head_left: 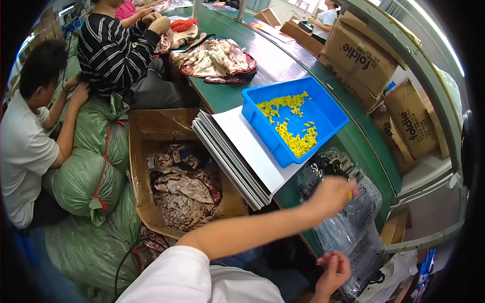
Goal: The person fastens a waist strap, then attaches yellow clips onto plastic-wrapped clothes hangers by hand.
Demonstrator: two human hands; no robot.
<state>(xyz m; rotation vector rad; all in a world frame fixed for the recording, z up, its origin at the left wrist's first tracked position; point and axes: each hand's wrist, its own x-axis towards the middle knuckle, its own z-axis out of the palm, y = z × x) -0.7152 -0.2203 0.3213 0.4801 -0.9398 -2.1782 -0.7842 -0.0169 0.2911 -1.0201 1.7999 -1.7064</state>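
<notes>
My left hand (pixel 331 199) reaches across from the left over the plastic bags, its fingers closed and blurred, with a small yellow piece (pixel 349 194) showing at the fingertips. Below it, my right hand (pixel 336 272) is curled beside the clear plastic bags (pixel 353 237); whatever its fingers hold is too small to tell. Dark items (pixel 331 165) lie on top of the bags, partly behind my left hand. Beyond my hands, a blue tray (pixel 326 111) holds many small yellow pieces (pixel 298 144). It rests partly on a stack of white boards (pixel 237 166).
An open carton (pixel 139 171) with patterned cloth (pixel 187 197) stands left of the boards. Green sacks (pixel 88 179) and a seated person (pixel 25 151) are farther left. Another person in stripes (pixel 111 50) works at the green table (pixel 220 96). Cartons (pixel 358 55) line the right side.
</notes>
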